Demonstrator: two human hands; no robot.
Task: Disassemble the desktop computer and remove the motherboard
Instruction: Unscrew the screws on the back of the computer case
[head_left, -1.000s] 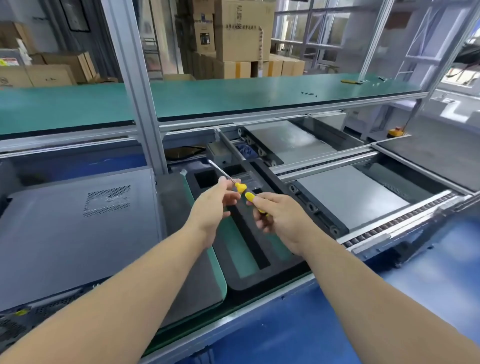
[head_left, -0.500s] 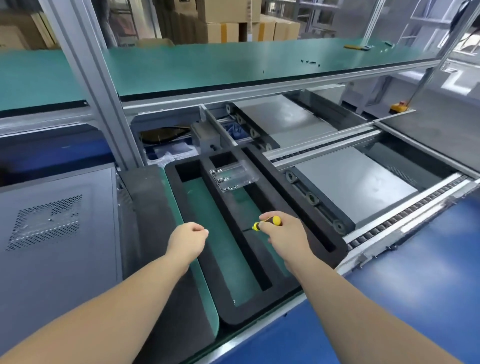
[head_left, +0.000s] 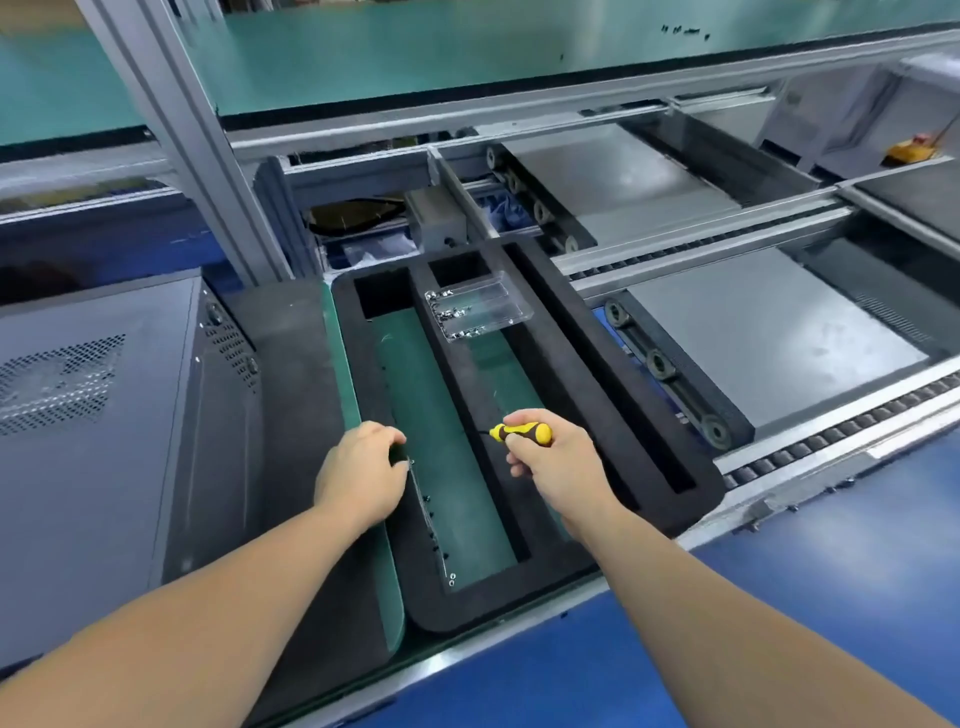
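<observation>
So right hand (head_left: 558, 457) has its grip curled round the yellow screwdriver (head_left: 522, 432), left hand (head_left: 361, 475) has fingers bent over the black foam tray (head_left: 691, 462) edge, gripping it.

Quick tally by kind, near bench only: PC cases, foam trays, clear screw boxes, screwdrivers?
Computer case: 1
Black foam tray: 1
Clear screw box: 1
Yellow-handled screwdriver, held in the right hand: 1
Total: 4

bare forearms, no sleeves, gloves
</observation>
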